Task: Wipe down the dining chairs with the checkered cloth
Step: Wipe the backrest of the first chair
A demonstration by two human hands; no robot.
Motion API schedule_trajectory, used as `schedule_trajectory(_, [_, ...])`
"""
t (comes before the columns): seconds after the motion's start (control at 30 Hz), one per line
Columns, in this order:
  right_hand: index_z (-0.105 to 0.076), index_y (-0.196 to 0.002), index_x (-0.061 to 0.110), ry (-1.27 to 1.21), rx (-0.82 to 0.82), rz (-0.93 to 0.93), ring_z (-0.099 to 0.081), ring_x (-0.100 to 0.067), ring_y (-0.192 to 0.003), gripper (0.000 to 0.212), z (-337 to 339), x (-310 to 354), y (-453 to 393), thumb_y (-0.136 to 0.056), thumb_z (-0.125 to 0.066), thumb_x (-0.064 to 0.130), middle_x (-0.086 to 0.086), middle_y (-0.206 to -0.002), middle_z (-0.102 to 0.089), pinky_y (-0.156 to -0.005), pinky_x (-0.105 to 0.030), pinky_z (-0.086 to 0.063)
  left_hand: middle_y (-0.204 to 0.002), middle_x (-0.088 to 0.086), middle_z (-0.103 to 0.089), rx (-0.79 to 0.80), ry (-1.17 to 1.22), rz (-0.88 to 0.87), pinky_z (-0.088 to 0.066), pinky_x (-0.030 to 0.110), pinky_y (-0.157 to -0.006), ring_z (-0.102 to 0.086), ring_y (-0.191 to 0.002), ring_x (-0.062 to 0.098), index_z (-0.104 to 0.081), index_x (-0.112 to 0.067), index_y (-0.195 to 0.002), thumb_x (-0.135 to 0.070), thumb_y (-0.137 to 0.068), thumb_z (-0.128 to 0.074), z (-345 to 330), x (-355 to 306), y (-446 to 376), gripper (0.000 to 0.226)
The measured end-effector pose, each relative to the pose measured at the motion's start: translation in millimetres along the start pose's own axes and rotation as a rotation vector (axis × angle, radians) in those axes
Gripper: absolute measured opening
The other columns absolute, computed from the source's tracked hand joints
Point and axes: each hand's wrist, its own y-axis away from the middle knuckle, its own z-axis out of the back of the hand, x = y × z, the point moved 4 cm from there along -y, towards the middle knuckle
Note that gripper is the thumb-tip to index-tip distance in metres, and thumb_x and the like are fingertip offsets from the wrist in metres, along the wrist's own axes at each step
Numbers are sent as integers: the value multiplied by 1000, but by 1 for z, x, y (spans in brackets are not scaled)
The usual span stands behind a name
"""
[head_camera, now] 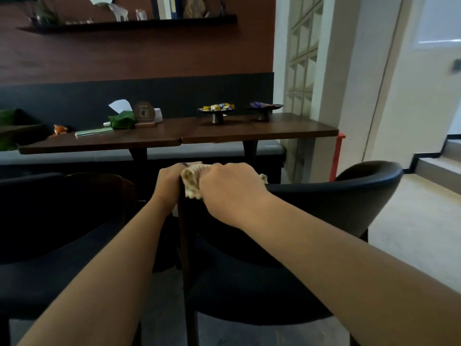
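- Your right hand (225,188) is curled over the bunched checkered cloth (191,180), pressing it onto the near end of the right chair (349,196), at the top of its curved backrest.
- Your left hand (167,180) grips the same end of the backrest, touching the cloth from the other side; its fingertips are hidden behind the edge.
- The cloth is wadded small, so only a little of it meets the chair. Sweep like this and you are likely to leave streaks or miss the outer face of the backrest.
- Both hands crowd one spot. If the right one slides toward the left, the cloth may ride up over your knuckles and slip free.
- The left chair (62,221) stands just beside this one, dark and in shadow. Dust there will be hard to judge, so it could be skipped.
- The desk (249,132) beyond carries a pedestal dish of sweets (216,109), well apart from your hands; a shoved chair could jolt it.
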Motion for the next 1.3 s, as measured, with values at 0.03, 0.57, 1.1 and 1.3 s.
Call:
schedule_trajectory(0.03, [-58, -113, 12, 5, -34, 30, -61, -24, -89, 24, 4, -8, 13, -95, -44, 18, -5, -105, -62, -59, -34, -36, -123, 30, -62, 22, 26, 19, -48, 44, -100, -54, -121, 43, -61, 10, -120, -8, -100, -38, -1, -1, -1, 36])
schedule_trajectory(0.57, [-67, -101, -4, -202, -414, 73, -67, -29, -81, 34, 25, -139, 151, -87, -52, 23, -15, -92, -70, -72, -42, -57, -61, -3, -57, 553, -1073, -483, -35, 31, -54, -55, -55, 13, -58, -20, -73, -52, -102, -25, -137, -119, 118, 54])
schedule_trajectory(1.1, [-57, -84, 15, -983, -952, -1182, -54, -5, -68, 26, -67, -264, 199, -100, -41, 28, 4, -74, -57, -54, -7, -40, -103, -2, -66, 920, -907, 57, -44, 26, -79, -63, -95, 12, -59, -23, -120, -50, -98, -45, -247, -130, 102, 38])
schedule_trajectory(1.3, [-59, -86, 23, -1094, -1475, -1361, -60, -13, -83, 17, -57, -288, 229, -95, -44, 24, 5, -87, -62, -75, -27, -48, -97, -9, -58, 887, -957, 21, -40, 21, -76, -56, -90, 6, -56, -22, -124, -49, -98, -45, -252, -130, 100, 39])
